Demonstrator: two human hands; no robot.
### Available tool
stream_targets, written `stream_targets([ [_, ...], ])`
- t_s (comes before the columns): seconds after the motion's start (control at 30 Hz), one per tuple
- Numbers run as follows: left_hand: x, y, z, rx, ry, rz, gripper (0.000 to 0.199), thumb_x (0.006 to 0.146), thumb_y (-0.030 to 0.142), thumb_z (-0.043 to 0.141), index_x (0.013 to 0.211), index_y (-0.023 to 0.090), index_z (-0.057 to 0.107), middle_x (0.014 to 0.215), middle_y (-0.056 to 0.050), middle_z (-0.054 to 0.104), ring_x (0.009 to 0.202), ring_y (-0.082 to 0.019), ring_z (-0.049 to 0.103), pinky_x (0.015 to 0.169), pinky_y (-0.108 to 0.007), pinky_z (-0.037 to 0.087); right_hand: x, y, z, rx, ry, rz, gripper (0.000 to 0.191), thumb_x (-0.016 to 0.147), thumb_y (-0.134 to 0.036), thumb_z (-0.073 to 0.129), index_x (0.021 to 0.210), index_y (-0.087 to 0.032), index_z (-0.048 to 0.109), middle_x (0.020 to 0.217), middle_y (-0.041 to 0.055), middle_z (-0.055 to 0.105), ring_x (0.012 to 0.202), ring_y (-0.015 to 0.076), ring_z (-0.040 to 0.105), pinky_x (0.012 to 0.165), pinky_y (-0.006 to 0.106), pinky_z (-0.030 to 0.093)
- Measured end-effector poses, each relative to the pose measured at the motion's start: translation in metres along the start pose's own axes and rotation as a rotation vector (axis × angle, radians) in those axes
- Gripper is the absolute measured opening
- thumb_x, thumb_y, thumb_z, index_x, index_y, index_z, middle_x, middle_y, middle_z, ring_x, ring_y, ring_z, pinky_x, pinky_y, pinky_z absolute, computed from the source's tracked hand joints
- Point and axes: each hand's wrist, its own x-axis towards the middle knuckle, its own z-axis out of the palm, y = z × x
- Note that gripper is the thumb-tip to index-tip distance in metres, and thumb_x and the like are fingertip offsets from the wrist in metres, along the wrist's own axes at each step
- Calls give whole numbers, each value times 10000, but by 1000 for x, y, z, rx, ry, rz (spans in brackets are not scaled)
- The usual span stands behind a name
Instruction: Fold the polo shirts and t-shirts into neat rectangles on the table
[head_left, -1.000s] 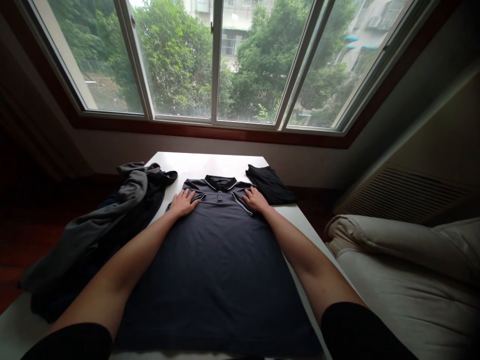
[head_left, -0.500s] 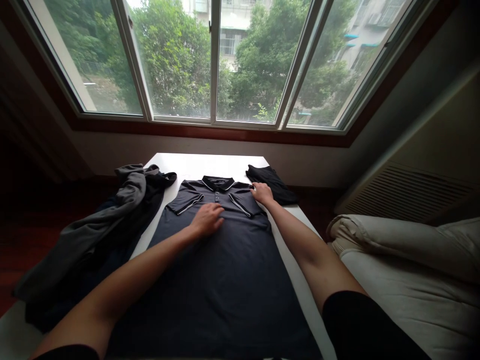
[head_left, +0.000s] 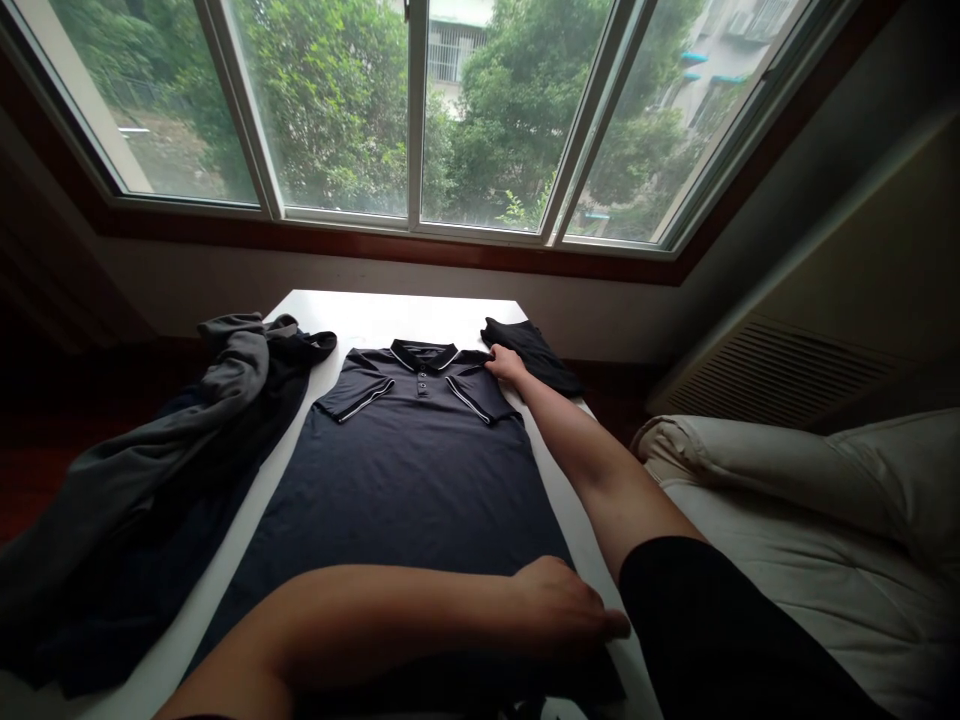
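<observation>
A dark polo shirt [head_left: 420, 480] lies spread front-up on a white table [head_left: 420, 310], collar toward the window and both short sleeves turned in over the chest. My right hand [head_left: 507, 365] is closed at the shirt's right shoulder, thumb and fingers pinching the cloth there. Reaching across the lower part of the shirt, my left hand [head_left: 562, 605] is over its right side near the hem. One fingertip sticks out past the shirt's edge; the other fingers are in shadow and turned from view, so their grip is unclear.
Grey and dark clothes [head_left: 225, 390] are heaped along the table's left side. A folded black garment [head_left: 532, 350] lies at the far right corner. To the right stands a light padded sofa [head_left: 810, 530]; a wide window [head_left: 412, 120] is beyond the table.
My left hand has left the middle of the shirt's chest and come down and right to the hem area. My right hand stays at the shoulder. The view has shifted slightly.
</observation>
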Motion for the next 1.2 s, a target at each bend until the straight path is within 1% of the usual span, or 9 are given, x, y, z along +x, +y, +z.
stream_targets([
  [0.17, -43, 10, -23, 174, 287, 118, 310, 999, 327, 504, 1276, 226, 599, 1276, -125, 633, 1089, -263, 619, 777, -371, 486, 5, -14, -9, 206, 83, 3, 237, 812, -245, 679, 1035, -197, 616, 993, 55, 699, 895, 210, 635, 785, 264, 496],
  [0.23, -60, 12, -32, 182, 324, 170, 304, 1002, 312, 500, 1273, 211, 595, 1360, -116, 606, 1281, -290, 525, 975, -414, 459, 4, -24, -12, 322, 94, 42, 218, 804, -224, 693, 996, -196, 593, 906, 38, 670, 800, 185, 614, 705, 249, 494],
  [0.3, -76, 11, -38, 143, 315, 205, 275, 993, 295, 506, 1236, 204, 597, 1307, -98, 652, 1370, -293, 459, 1152, -460, 341, 1, -37, -15, 515, 62, 121, 241, 800, -207, 717, 987, -192, 565, 804, 14, 619, 680, 152, 571, 606, 229, 472],
  [0.43, -110, 2, -44, 8, 262, 128, 231, 961, 226, 527, 1179, 192, 595, 1092, -57, 727, 1146, -228, 610, 1252, -439, 201, -2, -65, -17, 804, -36, 230, 272, 831, -176, 726, 997, -188, 510, 656, -41, 503, 513, 103, 477, 465, 193, 387],
  [0.63, -173, -3, -49, -140, 284, 0, 329, 1026, 222, 481, 1328, 257, 606, 1019, -11, 743, 1011, -173, 655, 1262, -426, 173, -4, -107, -5, 889, -75, 232, 177, 926, -188, 647, 984, -196, 480, 649, -47, 496, 480, 92, 498, 428, 173, 384],
  [0.83, -220, -6, -43, -244, 233, 23, 253, 912, 153, 577, 1089, 267, 718, 939, -3, 748, 927, -176, 677, 1193, -372, 310, -12, -147, 16, 878, -65, 159, 158, 973, -259, 626, 1022, -202, 487, 756, -26, 581, 545, 91, 592, 516, 188, 503],
  [1.0, -227, -7, -30, -364, 182, 139, 259, 878, 159, 601, 1086, 273, 706, 968, 5, 770, 894, -165, 703, 984, -291, 465, -20, -163, 29, 756, -82, 64, 92, 984, -268, 589, 1032, -191, 583, 949, 62, 691, 781, 144, 688, 733, 273, 579],
  [1.1, -222, -5, -31, -266, 227, 50, 227, 950, 240, 565, 1128, 256, 705, 1015, -26, 756, 928, -180, 687, 894, -291, 498, -32, -164, 42, 573, 24, -33, 168, 988, -256, 533, 1101, -211, 648, 1201, 101, 674, 1122, 207, 638, 993, 330, 511],
  [1.2, -218, -2, -31, -106, 279, -69, 321, 955, 347, 600, 1248, 238, 670, 1228, -81, 704, 1153, -255, 625, 1031, -391, 466, -49, -159, 64, 241, 129, -169, 363, 1015, -361, 476, 1312, -219, 631, 1390, 128, 598, 1319, 271, 515, 1147, 379, 384],
])
